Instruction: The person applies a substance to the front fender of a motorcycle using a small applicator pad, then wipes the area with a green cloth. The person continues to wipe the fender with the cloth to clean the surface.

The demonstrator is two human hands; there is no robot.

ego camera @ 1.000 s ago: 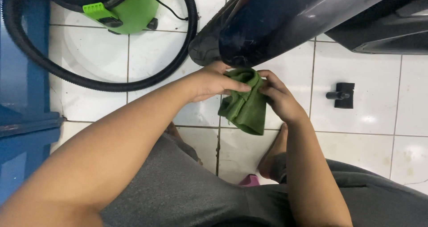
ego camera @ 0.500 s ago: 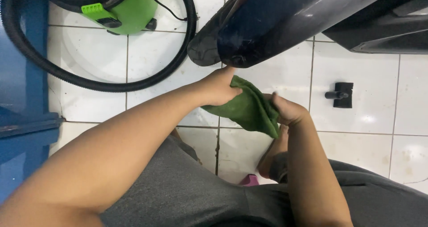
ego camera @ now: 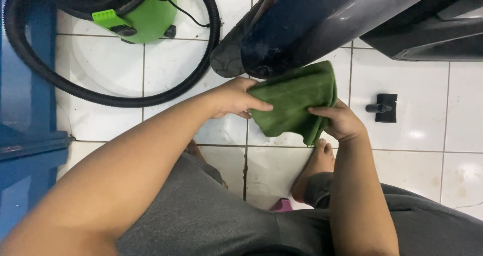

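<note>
Holding the folded green microfibre cloth [ego camera: 294, 105] between both hands, you have it just under the dark glossy curved body panel [ego camera: 322, 19], above the white tiled floor [ego camera: 166, 70]. Your left hand [ego camera: 234, 97] pinches its left edge, fingers closed on it; your right hand [ego camera: 342, 120] grips the right edge. A loose pinch could drop it onto the floor.

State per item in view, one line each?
green cloth: folded flat, held off the floor by both hands
left hand: gripping the cloth's left edge
right hand: gripping its right edge
black hose: looped on the floor
black nozzle: lying loose on a tile
</note>
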